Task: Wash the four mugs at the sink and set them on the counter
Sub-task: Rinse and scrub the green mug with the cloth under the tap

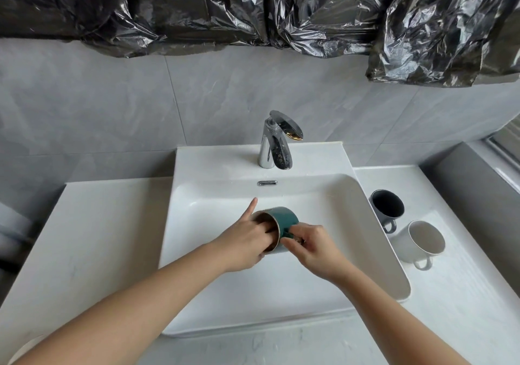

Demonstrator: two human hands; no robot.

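A teal mug [284,217] with a gold rim lies tilted on its side over the white sink basin [351,224], mouth turned left. My right hand [312,247] grips its handle. My left hand [247,240] has several fingers inside the mug's mouth, with the thumb pointing up outside the rim. On the counter to the right of the basin stand a dark grey mug [387,208] and, nearer to me, a light grey mug [422,245]. A pale rounded rim, maybe another mug [25,350], shows at the bottom left corner.
A chrome faucet [277,142] stands at the back of the sink, with no water visible from it. White counter [92,238] extends left and right of the basin. Black plastic sheeting [253,10] hangs over the grey tiled wall above.
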